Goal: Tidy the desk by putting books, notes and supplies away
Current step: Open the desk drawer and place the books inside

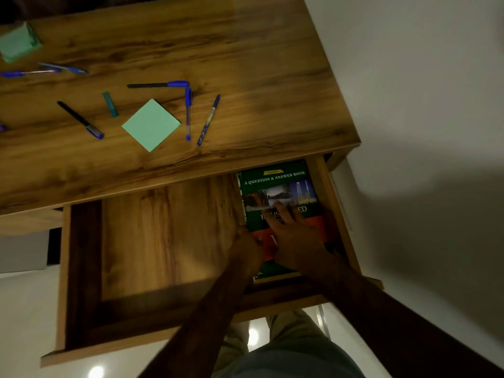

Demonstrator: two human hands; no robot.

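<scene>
Book (278, 186): flat against the open drawer's (163, 241) right side.
Right hand (293, 236): fingers spread flat on its cover.
Left hand (246, 249): at the book's left edge, grip unclear.

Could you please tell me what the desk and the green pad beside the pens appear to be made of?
The desk looks like wood or wood-effect laminate: brown grain streaks under a smooth, faintly glossy finish; which one is unclear. The green pad appears to be matte paper, likely a sticky-note stack: flat, square, uniform pale green.
</scene>
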